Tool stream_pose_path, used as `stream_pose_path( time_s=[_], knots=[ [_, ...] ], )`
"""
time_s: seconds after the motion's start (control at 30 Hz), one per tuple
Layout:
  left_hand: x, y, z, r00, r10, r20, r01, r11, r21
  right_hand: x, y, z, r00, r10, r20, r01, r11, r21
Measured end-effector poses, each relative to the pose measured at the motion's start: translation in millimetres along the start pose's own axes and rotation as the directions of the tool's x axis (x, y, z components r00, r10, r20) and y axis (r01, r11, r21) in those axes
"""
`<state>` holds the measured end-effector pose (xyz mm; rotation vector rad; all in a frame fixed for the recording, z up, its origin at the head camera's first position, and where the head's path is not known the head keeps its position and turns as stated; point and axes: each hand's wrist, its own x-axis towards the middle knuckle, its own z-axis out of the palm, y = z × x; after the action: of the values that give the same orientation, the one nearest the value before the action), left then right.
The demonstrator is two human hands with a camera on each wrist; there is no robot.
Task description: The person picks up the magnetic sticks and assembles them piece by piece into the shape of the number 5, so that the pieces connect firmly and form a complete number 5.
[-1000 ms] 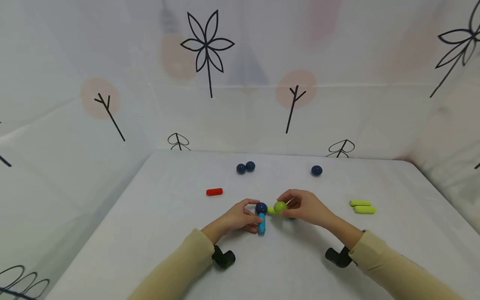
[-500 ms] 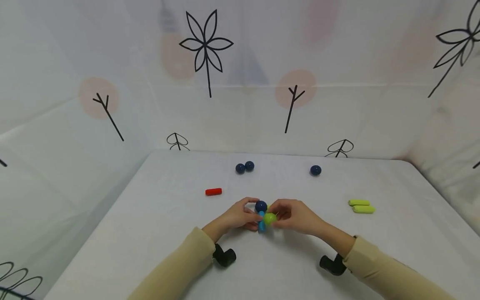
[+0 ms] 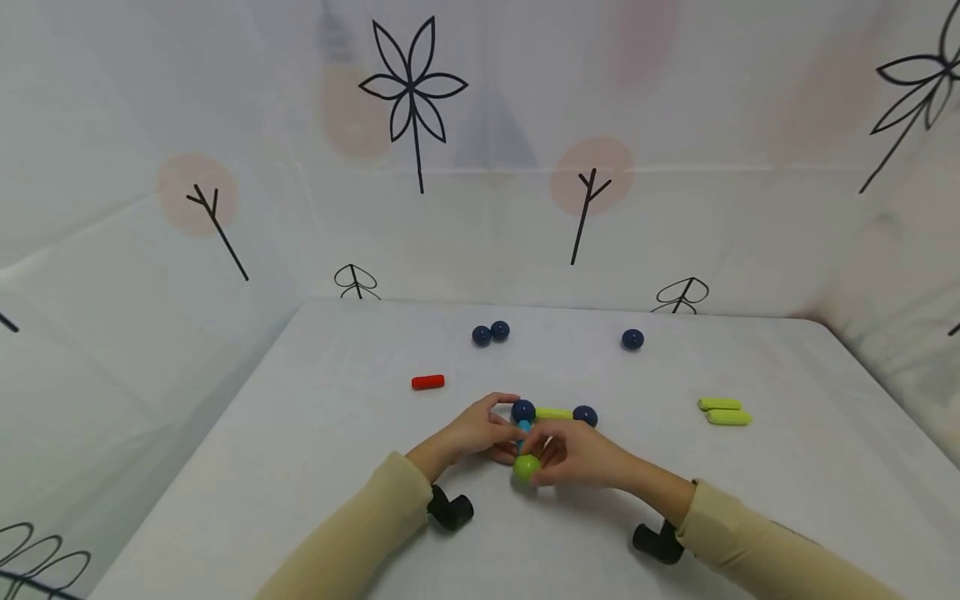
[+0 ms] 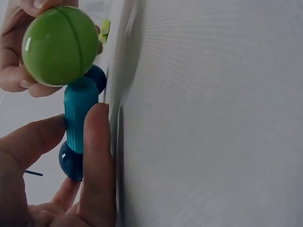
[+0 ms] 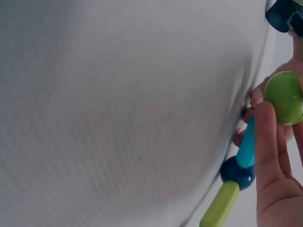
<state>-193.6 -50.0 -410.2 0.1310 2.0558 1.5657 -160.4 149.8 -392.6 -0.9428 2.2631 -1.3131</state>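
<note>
My left hand [image 3: 474,431] pinches a light-blue stick [image 4: 81,111] between thumb and finger. A navy ball [image 3: 523,411] is joined to the stick's far end, with the left index fingertip at it. From that ball a yellow-green stick [image 3: 553,413] runs right to a second navy ball [image 3: 585,415]. My right hand [image 3: 579,455] holds a green ball [image 3: 527,468] in its fingertips at the near end of the light-blue stick. In the left wrist view the green ball [image 4: 60,46] overlaps that end; whether they are joined I cannot tell.
A red stick [image 3: 427,382] lies to the left on the white table. Two navy balls [image 3: 491,333] sit together at the back, and another navy ball [image 3: 632,339] is farther right. Two yellow-green sticks [image 3: 723,412] lie side by side at the right.
My right hand has carried the green ball left and nearer, from beside the yellow-green stick to the light-blue stick's near end. The left hand has stayed nearly still, holding the light-blue stick.
</note>
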Motion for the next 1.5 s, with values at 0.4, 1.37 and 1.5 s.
stream_pose_path(
  time_s=[0.4,1.37,1.5],
  knots=[
    [-2.8,1.6,1.9,1.000,-0.005,0.029,0.007,0.999,-0.052,1.7,1,5,1.000,0.020,0.006,-0.020,0.998,-0.054],
    [-10.9,-2.1,3.1,0.997,-0.001,0.075,0.008,0.996,-0.093,-13.8,4,-12,0.995,0.076,-0.058,-0.079,0.995,-0.053],
    [-11.4,-2.1,3.5,0.998,-0.005,0.069,0.011,0.996,-0.086,-19.4,8,-17,0.993,0.084,-0.083,-0.092,0.991,-0.093]
  ],
)
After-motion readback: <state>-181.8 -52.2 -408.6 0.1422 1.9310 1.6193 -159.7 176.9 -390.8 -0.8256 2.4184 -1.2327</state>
